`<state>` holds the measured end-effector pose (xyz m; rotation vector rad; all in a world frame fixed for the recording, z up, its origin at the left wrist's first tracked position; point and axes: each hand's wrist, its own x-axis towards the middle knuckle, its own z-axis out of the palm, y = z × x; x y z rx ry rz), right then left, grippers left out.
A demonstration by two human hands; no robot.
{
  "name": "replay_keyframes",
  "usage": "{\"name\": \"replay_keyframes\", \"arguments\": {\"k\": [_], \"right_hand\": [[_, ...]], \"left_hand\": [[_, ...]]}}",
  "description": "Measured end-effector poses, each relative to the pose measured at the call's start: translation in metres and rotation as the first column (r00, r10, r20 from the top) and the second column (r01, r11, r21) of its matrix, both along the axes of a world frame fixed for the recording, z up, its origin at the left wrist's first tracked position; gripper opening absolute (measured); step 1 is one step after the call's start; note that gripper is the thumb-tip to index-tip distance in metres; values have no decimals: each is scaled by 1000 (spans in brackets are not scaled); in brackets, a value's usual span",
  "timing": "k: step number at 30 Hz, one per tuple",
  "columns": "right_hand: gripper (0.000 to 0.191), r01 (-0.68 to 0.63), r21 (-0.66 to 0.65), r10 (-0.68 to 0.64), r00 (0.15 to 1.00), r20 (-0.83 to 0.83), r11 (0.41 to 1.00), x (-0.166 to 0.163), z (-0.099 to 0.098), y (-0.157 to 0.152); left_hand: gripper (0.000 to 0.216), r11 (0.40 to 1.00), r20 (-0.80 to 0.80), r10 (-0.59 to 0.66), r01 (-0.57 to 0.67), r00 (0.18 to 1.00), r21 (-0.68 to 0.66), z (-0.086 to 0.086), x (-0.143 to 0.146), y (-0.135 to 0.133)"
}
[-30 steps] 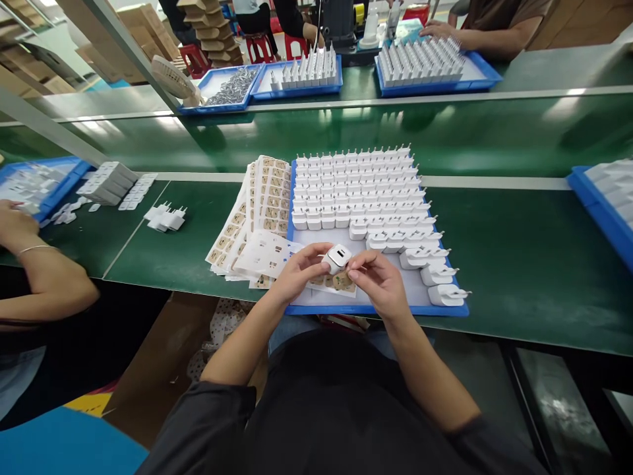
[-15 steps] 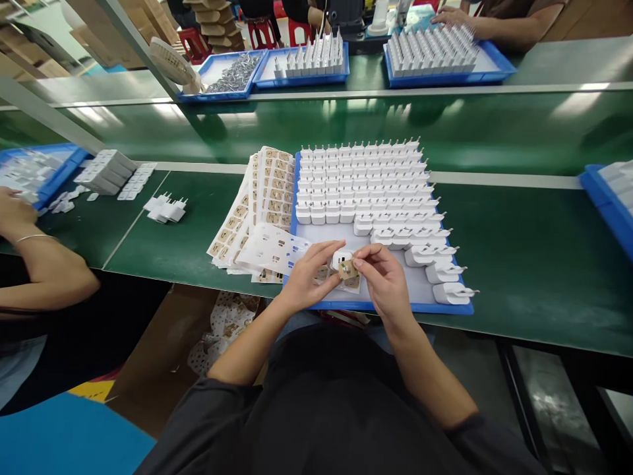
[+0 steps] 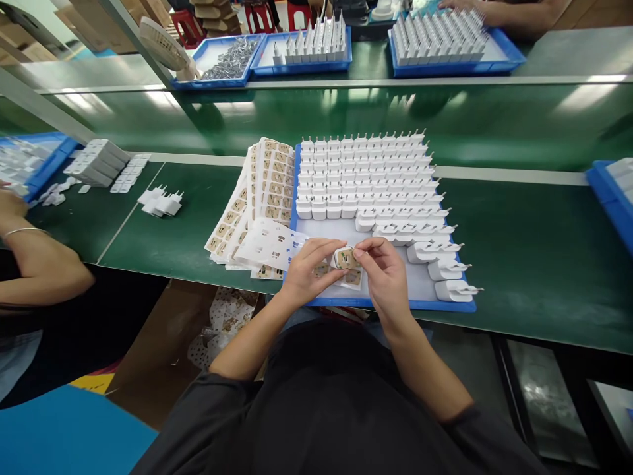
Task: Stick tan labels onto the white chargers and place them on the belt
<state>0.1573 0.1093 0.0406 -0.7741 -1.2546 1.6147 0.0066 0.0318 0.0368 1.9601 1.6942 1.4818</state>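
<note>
Low over the front of a blue-rimmed tray (image 3: 395, 305), my left hand (image 3: 307, 269) grips a white plug charger (image 3: 335, 262) between thumb and fingers. A tan sticker (image 3: 346, 258) covers the charger's face turned toward me. My right hand (image 3: 386, 274) pinches the sticker's right edge between thumb and forefinger. Rows of white plug chargers (image 3: 361, 175) stand in the tray, pins upward. A piece of sticker sheet (image 3: 352, 278) lies below my hands. Left of the tray are stacked tan sticker sheets (image 3: 277, 173), with a peeled white sheet (image 3: 264, 243) on top.
Several white plugs (image 3: 161, 200) lie on the green bench to the left. Beyond them a co-worker's arm (image 3: 42, 264) reaches toward another blue tray (image 3: 54, 161). Across the belt are trays of metal parts (image 3: 230, 61) and plugs (image 3: 438, 39). A cardboard box (image 3: 153, 356) stands below.
The sticker, earlier tilted off the charger at its lower right, now lies over the charger's face. My right hand has moved slightly up with it. The whole view has shifted a little.
</note>
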Motion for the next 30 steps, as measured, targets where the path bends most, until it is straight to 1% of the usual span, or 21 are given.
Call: {"name": "replay_keyframes", "arguments": {"k": [10,14,19,22,24,26,27,28,30], "right_hand": [[18,34,90,-42,995,87,995,-2,5,-2],[17,30,102,-39,995,92,994,-3,4,-3],[17,54,137,-71,990,122,989,-6,3,-4],[15,61,195,-95,981,168,979,-7,3,-6],[12,68,286,-131,969,208,956,-9,2,-7],[10,91,389,-193,954,231,917,-11,0,-8],[12,106,416,-218,948,233,903,-12,-1,-8],[14,110,414,-222,947,233,904,-13,-3,-7],[18,73,325,-153,962,226,943,-15,-4,-5]], "left_hand": [[43,1000,-8,3,-3,1000,-3,-2,-1,0],[44,1000,-16,-1,1,1000,25,-2,-2,1],[45,999,-40,4,-2,999,53,-4,-2,2],[45,998,-47,8,-5,999,56,-5,-3,2],[44,999,-43,12,-10,999,51,-6,-4,2],[42,999,-5,9,-9,1000,47,-6,-4,1],[42,999,29,7,-8,1000,41,-6,-4,1],[41,999,71,8,-10,997,33,-6,-4,0],[41,1000,154,14,-15,988,5,-5,-4,-1]]}}
